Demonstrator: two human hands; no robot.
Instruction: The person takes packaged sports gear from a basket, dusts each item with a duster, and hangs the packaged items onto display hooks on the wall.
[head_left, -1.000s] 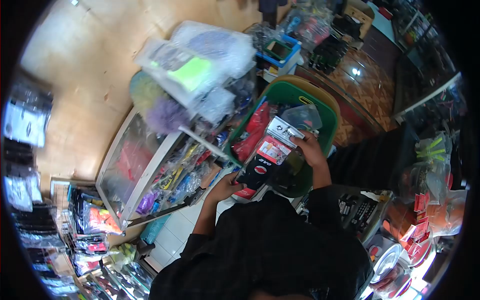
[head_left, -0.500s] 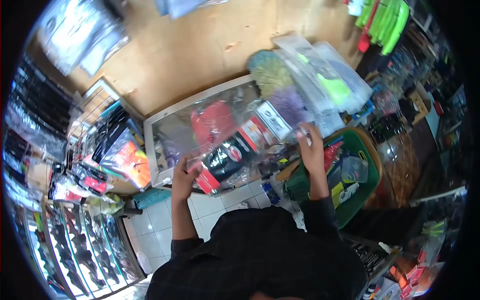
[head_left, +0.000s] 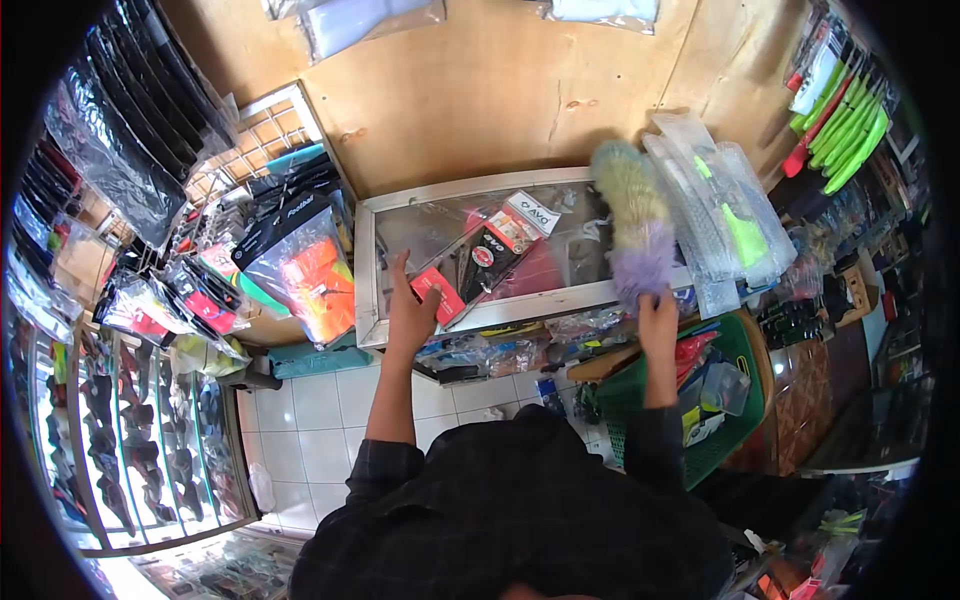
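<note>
A flat plastic-wrapped packet point(head_left: 490, 250), black and red with a white header card reading "AVO", lies slantwise on the glass top of a white-framed display case point(head_left: 400, 215). My left hand point(head_left: 410, 312) is at the packet's lower red end, fingers apart, with the thumb over its edge. At the front right of the case, my right hand point(head_left: 657, 325) grips the lower end of a fluffy duster point(head_left: 636, 215) in green, yellow and purple. The duster stands nearly upright in view; its handle is hidden in my fingers.
Bubble-wrapped parcels point(head_left: 715, 215) lie right of the duster. A green basket point(head_left: 745, 400) of packaged goods stands by my right arm. Bagged orange goods point(head_left: 318, 285) hang on a wire rack at left. Lime-green items point(head_left: 850, 130) hang at upper right.
The packet, earlier held up between both hands, now rests on the glass. My right hand has left it and taken hold of the duster; my left fingers have spread. The view has shifted.
</note>
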